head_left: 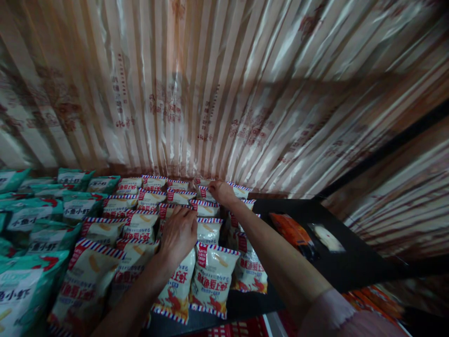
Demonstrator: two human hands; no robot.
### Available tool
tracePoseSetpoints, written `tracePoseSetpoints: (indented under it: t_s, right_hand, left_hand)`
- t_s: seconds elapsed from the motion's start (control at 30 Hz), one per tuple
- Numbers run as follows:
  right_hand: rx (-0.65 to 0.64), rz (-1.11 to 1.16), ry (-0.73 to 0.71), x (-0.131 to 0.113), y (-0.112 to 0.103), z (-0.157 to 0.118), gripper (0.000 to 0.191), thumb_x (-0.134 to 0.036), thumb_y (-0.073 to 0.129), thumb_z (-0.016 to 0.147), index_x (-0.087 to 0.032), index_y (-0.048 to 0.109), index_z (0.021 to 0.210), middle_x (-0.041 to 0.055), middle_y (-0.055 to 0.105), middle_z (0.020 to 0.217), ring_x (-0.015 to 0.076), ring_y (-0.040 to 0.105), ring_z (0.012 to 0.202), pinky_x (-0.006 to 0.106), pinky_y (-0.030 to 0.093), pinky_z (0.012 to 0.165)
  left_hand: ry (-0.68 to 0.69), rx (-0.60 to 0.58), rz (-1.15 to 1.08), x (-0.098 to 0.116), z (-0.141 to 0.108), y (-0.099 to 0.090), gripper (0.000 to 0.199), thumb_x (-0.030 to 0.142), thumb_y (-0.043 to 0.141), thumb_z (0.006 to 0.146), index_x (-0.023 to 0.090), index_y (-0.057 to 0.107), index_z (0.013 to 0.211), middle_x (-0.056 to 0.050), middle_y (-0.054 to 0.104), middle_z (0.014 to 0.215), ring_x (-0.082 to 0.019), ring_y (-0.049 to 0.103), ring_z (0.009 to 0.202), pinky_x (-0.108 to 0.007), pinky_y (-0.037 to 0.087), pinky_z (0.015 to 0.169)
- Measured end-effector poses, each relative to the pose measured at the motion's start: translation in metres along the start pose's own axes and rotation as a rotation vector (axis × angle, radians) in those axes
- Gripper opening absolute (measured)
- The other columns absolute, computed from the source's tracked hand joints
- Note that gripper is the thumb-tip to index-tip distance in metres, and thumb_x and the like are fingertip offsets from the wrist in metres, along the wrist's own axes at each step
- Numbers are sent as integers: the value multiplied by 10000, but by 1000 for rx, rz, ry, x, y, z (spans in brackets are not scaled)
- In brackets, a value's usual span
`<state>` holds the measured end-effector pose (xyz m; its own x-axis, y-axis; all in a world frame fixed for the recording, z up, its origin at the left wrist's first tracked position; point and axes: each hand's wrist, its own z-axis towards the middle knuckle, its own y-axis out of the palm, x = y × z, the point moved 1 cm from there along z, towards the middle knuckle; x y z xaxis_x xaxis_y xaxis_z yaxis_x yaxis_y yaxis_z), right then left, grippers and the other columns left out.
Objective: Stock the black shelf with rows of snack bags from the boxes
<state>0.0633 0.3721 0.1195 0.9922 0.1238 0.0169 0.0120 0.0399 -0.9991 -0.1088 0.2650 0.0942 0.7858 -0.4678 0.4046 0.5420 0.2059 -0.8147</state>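
Observation:
My left hand [180,231] is closed over a white snack bag [163,220] in the middle rows, fingers bent down over its top; the fingertips are hidden. Farther back, my right hand [222,193] has its fingers curled at the top edge of a back-row snack bag [204,192] with a red-and-blue striped seal. White bags with red lettering stand upright in rows around both hands. Below my left hand, two front bags [214,281] lean back, and another [249,269] stands under my right forearm.
Teal snack bags [31,215] fill the left side of the black shelf [280,204]. An orange packet [293,231] and a small white packet [327,238] lie at right. Wrinkled striped plastic sheeting [196,93] hangs behind. A red basket [242,327] sits below the front edge.

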Motion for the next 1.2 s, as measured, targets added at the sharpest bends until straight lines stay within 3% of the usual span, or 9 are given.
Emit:
tracePoseSetpoints:
  t_s: [0.33,0.73,1.2]
  right_hand:
    - [-9,-13,41,-14,0,2,278,-310,394,886,-251,649,977,59,690,984,191,625,920,269,429,768]
    - [30,2,10,-27,-2,0,321,-351,352,908,-230,645,955,66,691,973,182,626,910,243,425,730]
    - [-37,14,-31,-31,-2,3,265,-287,403,888,-234,644,985,65,687,994,175,615,937,243,423,769]
  left_hand:
    - [-10,-3,23,0,1,-1,212,152,428,839,185,632,888,-43,621,832,-206,507,881,-328,418,796]
    - [-5,-3,22,1,1,-2,223,145,415,845,175,631,894,-51,624,840,-211,507,885,-335,427,803]
    - [-3,4,-1,0,3,-3,205,148,430,838,173,623,904,-53,623,847,-207,515,891,-336,431,807]
